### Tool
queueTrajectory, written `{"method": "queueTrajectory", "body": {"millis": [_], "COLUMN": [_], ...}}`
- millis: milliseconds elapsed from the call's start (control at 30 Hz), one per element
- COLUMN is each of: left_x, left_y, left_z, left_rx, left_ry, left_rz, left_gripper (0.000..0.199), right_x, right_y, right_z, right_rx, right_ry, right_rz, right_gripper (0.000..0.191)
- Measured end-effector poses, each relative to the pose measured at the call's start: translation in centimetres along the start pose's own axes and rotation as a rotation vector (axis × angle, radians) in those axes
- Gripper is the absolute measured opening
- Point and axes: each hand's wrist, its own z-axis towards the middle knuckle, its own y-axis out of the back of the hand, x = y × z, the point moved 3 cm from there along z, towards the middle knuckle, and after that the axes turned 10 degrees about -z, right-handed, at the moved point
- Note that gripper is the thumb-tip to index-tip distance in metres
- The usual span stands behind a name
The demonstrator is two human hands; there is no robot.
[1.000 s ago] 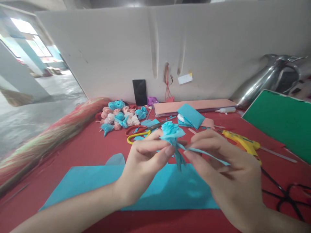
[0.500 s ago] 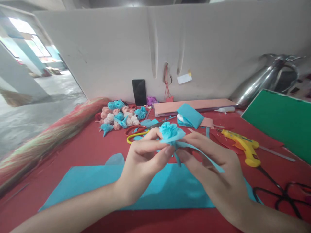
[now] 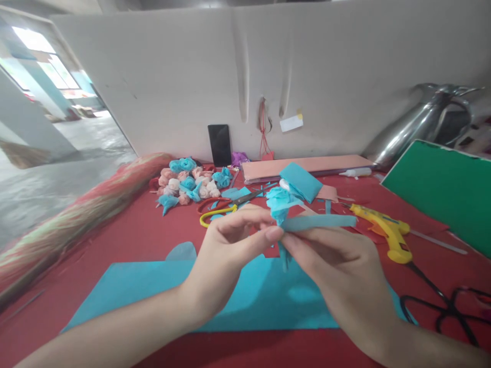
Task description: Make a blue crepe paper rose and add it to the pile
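A blue crepe-paper flower [image 3: 281,201] is held up above the middle of the table, its ruffled head at the top and its twisted stem hanging down. My left hand [image 3: 233,245] pinches the base of the flower between thumb and fingers. My right hand [image 3: 333,266] is closed at the same spot, its thumb and fingers on a narrow blue paper strip [image 3: 322,222] that runs from the flower's base out to the right. Beneath both hands lies a large blue crepe-paper sheet [image 3: 153,286].
Scissors [image 3: 218,213] with yellow and red handles lie behind my left hand, near paper scraps. Finished paper flowers [image 3: 187,184] are heaped at back left. A yellow glue gun [image 3: 383,230] with a black cord, a green board [image 3: 441,194] and a metal jug [image 3: 414,128] stand right.
The flower has tilted and shifted slightly right, showing its side. The strip, which drooped over my right hand, now stretches nearly level to the right. Both hands keep their grip.
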Motion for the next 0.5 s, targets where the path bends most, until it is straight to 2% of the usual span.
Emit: {"method": "queueTrajectory", "body": {"millis": [200, 333, 500], "left_x": [-0.2, -0.12, -0.23], "left_y": [0.11, 0.12, 0.16], "left_z": [-0.1, -0.06, 0.02], "left_rx": [-0.017, -0.001, 0.049], "left_ry": [0.03, 0.072, 0.047], "left_rz": [0.021, 0.023, 0.046], "left_gripper": [0.003, 0.01, 0.01], "right_x": [-0.19, -0.49, -0.8], "right_y": [0.11, -0.02, -0.3], "right_z": [-0.03, -0.18, -0.53], "right_rx": [0.055, 0.13, 0.227], "right_ry": [-0.054, -0.13, -0.246], "right_rz": [0.036, 0.083, 0.293], "right_gripper": [0.015, 0.016, 0.014]}}
